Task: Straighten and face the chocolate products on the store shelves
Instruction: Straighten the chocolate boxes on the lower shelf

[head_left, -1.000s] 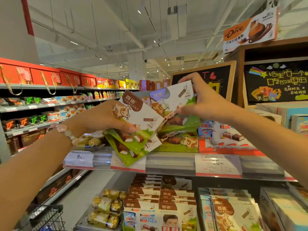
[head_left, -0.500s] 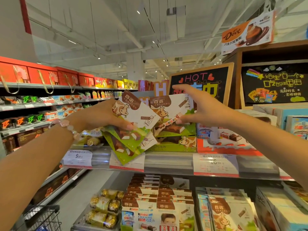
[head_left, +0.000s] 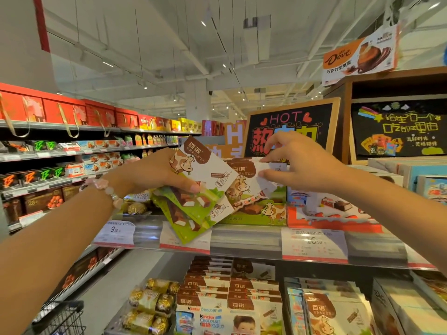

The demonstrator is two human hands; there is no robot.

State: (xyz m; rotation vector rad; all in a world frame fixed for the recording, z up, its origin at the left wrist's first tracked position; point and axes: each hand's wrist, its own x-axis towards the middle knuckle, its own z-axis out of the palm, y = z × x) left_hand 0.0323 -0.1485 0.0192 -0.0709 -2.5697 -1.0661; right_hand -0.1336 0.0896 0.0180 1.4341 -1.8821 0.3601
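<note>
Head view: two tilted cow-printed chocolate packs point(head_left: 203, 187), white, brown and green, are being gripped by the left hand point(head_left: 154, 174) above the shelf edge point(head_left: 244, 238); one more pack point(head_left: 249, 182) is being pinched by the right hand point(head_left: 297, 165).

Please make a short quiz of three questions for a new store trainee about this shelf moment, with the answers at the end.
1. True or false: the left hand holds a fanned bunch of cow-print chocolate packs, tilted, in front of the shelf edge.
2. What is the right hand doing?
A. Pinching the top of a cow-print pack standing in the green display box
B. Lifting the price tag
C. Hanging idle
3. Fill in: the tray right of the green display box is coloured ____.

Key: 1 true; 2 A; 3 red, the red display tray.
</note>
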